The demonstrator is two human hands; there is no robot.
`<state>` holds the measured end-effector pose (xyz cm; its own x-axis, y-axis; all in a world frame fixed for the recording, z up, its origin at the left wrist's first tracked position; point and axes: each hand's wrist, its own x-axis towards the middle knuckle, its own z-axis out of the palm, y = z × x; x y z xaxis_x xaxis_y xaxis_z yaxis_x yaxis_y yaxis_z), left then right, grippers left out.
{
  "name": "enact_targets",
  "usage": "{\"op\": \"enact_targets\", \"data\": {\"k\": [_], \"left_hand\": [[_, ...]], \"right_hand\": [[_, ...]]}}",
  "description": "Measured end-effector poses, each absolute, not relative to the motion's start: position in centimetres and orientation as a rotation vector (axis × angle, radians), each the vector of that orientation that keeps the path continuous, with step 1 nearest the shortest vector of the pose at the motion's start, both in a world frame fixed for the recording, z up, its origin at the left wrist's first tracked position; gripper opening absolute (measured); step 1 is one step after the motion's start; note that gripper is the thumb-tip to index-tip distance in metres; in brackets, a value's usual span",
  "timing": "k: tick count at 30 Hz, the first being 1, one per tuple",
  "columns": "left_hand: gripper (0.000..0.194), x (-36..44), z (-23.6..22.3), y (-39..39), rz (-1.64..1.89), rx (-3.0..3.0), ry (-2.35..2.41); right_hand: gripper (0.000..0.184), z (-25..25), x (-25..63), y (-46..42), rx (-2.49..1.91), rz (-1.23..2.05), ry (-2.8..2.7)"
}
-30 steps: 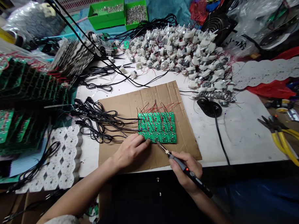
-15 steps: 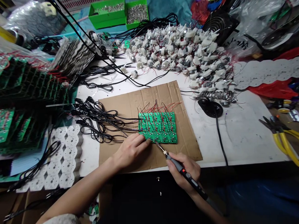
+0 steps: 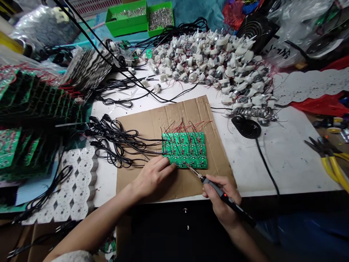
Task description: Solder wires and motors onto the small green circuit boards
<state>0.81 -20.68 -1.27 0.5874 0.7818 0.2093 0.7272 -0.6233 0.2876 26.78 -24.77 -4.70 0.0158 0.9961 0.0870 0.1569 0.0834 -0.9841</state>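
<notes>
My right hand [image 3: 224,200] is closed round a soldering iron [image 3: 219,194] with a lit red light. The iron's tip touches or hovers just over the lower edge of a green circuit board [image 3: 196,149]; I cannot tell which. Red and black wires stick up from the board and past its far edge. At the board's lower left corner, my left hand [image 3: 157,173] has its fingers pressed together on the end of a black cable, mostly hidden beneath them. Other black cables [image 3: 117,140] run from a tangled bunch into the board's left side.
Cardboard [image 3: 162,190] lies under the board. Motors with white plastic parts [image 3: 206,57] are heaped behind it. Stacked wired boards [image 3: 27,101] stand at left, yellow-handled pliers [image 3: 333,163] at right. Green bins [image 3: 126,27] of small metal parts sit at the back.
The soldering iron in my right hand has shifted right, its tip moving along the board's lower edge. My left hand stays at the corner. The view has shifted slightly.
</notes>
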Motion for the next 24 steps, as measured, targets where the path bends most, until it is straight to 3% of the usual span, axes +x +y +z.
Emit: {"op": "enact_targets", "data": {"k": [24], "left_hand": [[0.017,0.7,0.1,-19.8,0.293,2.803,1.243]], "right_hand": [[0.026,-6.2,27.0,-25.1,-1.335,1.089,-1.237]]}}
